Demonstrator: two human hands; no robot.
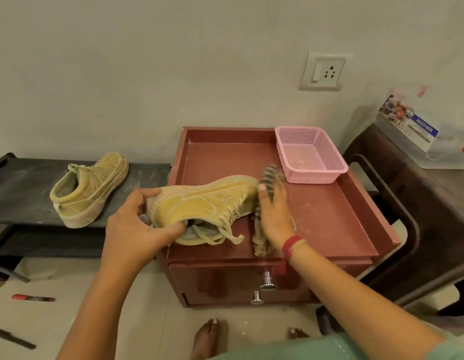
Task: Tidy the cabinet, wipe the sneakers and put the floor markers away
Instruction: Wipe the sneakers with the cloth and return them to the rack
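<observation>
Noted white switch plate [325,71] on wall. Below plate, pink mesh basket [312,175]. Far lower left of plate, dark low shelf [23,193]. Lower right, dark plastic chair [433,203] carrying clear labelled box [418,133].

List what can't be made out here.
Head view only:
1. Cloth: motion-blurred and partly behind the right hand. Its pattern and the hand's grip on it are unclear.
2. Sneaker: the left hand holds the heel and covers part of the opening.
3. Cabinet: the drawers are shut, so the contents are hidden.
4. Box: the label's fine print is too small to read.
</observation>
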